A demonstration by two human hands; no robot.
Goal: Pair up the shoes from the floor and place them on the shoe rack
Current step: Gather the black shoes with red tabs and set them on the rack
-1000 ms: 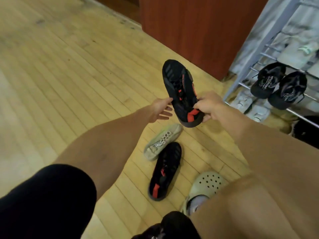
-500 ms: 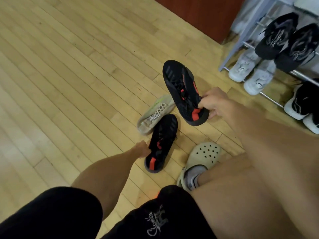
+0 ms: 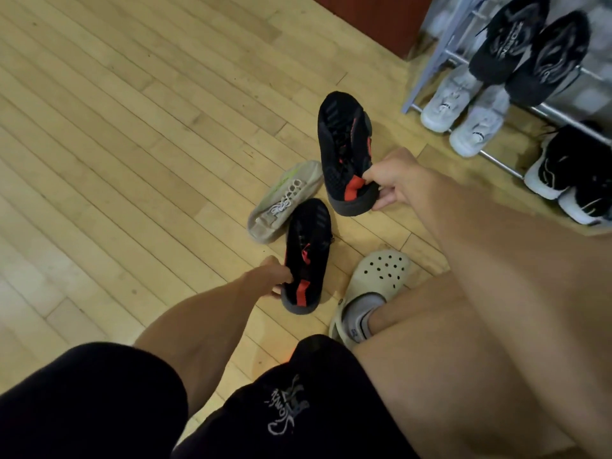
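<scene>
Shoe-sorting on a wooden floor [image 3: 132, 127]: at the centre of the frame a person bends over a black-and-red pair. The right hand [image 3: 394, 180] pinches the raised shoe [image 3: 344, 150] at its heel, thumb on the red tab and fingers curled beneath the sole, with the toe pointing toward the top of the frame. Just below, the left hand [image 3: 276, 276] closes thumb and fingers on the heel of the matching shoe [image 3: 306, 253], which lies touching a beige sneaker [image 3: 284, 200] — whether it is clear of the boards cannot be told.

These trainers look light, with soft mesh uppers that would buckle under a squeeze. The stiffer heel counter seems the soundest place to grip, though a shoe held there is likely to swing at the toe.

The shoe rack [image 3: 427, 61] stands in the upper right corner, already carrying a white pair [image 3: 463, 107], a black pair [image 3: 530, 51] and a black-and-white pair [image 3: 569, 173]. A foot in a pale clog [image 3: 377, 276] is planted at lower centre.
</scene>
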